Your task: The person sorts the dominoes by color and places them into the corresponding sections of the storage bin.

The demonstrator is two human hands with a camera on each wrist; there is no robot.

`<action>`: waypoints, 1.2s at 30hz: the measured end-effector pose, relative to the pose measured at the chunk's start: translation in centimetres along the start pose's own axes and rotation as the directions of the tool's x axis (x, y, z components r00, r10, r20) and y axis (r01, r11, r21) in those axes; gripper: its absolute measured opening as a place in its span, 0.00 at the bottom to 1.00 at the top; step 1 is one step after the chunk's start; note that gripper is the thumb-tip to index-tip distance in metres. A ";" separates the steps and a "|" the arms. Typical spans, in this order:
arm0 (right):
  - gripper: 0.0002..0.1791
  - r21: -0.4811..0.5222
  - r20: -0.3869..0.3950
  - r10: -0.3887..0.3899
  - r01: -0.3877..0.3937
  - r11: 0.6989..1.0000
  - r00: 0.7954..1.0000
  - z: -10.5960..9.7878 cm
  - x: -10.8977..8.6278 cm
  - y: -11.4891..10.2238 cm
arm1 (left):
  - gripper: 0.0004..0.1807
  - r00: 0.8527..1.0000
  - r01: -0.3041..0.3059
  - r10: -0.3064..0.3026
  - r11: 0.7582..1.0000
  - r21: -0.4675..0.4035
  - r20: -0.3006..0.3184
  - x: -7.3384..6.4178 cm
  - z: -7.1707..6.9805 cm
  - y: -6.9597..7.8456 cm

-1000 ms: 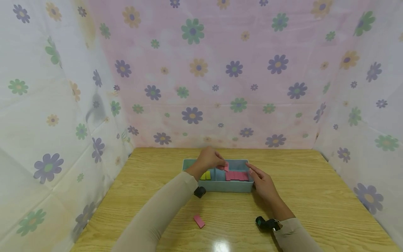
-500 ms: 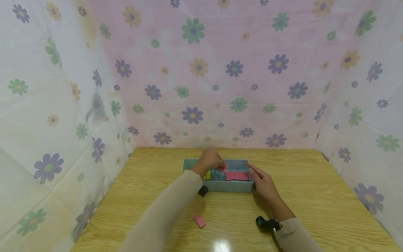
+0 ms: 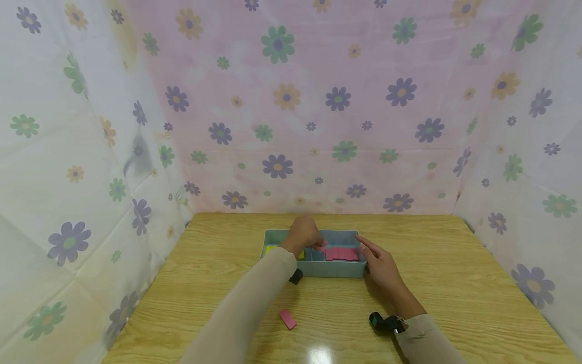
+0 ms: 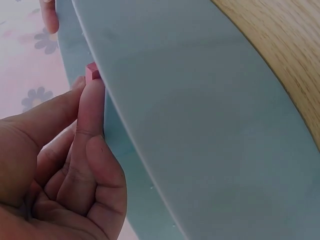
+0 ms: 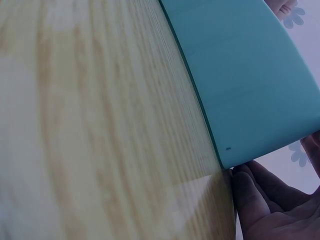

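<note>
A pale blue-green divided box (image 3: 336, 270) stands on the table. My left hand (image 3: 303, 235) reaches over its middle and pinches a small pink tile (image 4: 92, 72) between thumb and fingertips, low inside the right compartment. Right beside that tile lies a row of several pink tiles (image 3: 342, 254). Yellow tiles (image 3: 270, 248) in the left compartment are partly covered by the left hand and wrist. At the box's right end, my right hand (image 3: 381, 265) rests with extended fingers against the rim and outer wall; its fingertips touch the lower corner in the right wrist view.
One loose pink tile (image 3: 288, 319) lies on the wooden table (image 3: 218, 237) in front of the box. A black wrist camera (image 3: 384, 323) sits at the right wrist. Flowered cloth (image 3: 277, 126) hangs behind the table and along both sides.
My left hand has moved the pinched pink tile down and slightly left, to the left end of the pink row. The right hand and the loose tile stay in place.
</note>
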State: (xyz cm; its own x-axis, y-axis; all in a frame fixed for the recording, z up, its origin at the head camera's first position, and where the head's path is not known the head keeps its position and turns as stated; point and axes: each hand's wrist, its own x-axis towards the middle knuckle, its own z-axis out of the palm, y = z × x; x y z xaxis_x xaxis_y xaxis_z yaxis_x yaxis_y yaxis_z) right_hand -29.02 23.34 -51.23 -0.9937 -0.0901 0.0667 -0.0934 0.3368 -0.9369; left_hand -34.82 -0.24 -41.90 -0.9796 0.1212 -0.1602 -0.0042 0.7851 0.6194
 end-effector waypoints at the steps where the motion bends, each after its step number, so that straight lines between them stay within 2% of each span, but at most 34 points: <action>1: 0.27 -0.007 -0.001 0.001 -0.001 1.000 1.000 0.0 0.0 0.0 | 0.15 1.000 0.000 0.000 1.000 0.000 0.001 0.1 0.0 0.0; 8: 0.27 -0.015 -0.004 -0.002 0.002 1.000 1.000 0.0 0.1 0.2 | 0.15 1.000 -0.022 0.022 1.000 -0.004 -0.013 0.1 0.3 -0.1; 20: 0.27 0.012 0.005 -0.001 0.001 1.000 1.000 0.0 -0.1 -0.1 | 0.15 1.000 -0.008 0.008 1.000 0.008 -0.004 -0.2 0.1 -0.1; 23: 0.26 0.035 0.021 0.015 -0.016 0.999 1.000 -0.1 -0.6 -1.5 | 0.17 1.000 -0.013 0.013 1.000 -0.020 0.000 -0.1 0.2 -0.2; 26: 0.26 0.050 0.025 0.023 -0.024 0.998 0.999 -0.1 -0.7 -1.9 | 0.19 1.000 -0.005 0.006 0.995 -0.096 0.007 -0.1 0.2 -0.3; 29: 0.26 0.040 0.014 0.018 -0.018 0.999 1.000 0.0 -0.3 -1.2 | 0.19 0.998 0.044 -0.034 0.968 -0.249 0.048 -0.5 0.0 0.0; 33: 0.27 0.016 -0.002 0.010 -0.010 1.000 1.000 0.1 0.1 -0.1 | 0.36 0.984 0.147 -0.085 0.881 -0.449 0.155 -1.4 -0.5 0.8; 36: 0.28 0.012 -0.005 0.010 -0.010 1.000 1.000 0.1 0.1 0.0 | 0.45 0.968 0.209 -0.098 0.826 -0.523 0.232 -2.2 -0.7 1.5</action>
State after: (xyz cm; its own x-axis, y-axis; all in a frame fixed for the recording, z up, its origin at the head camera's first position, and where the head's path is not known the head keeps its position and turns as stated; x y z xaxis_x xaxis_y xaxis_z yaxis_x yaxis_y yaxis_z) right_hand -29.12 23.28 -51.27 -0.9949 -0.0824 0.0590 -0.0829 0.3265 -0.9415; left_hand -32.84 0.31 -40.09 -0.9012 0.1806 -0.3940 -0.3134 0.3564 0.8802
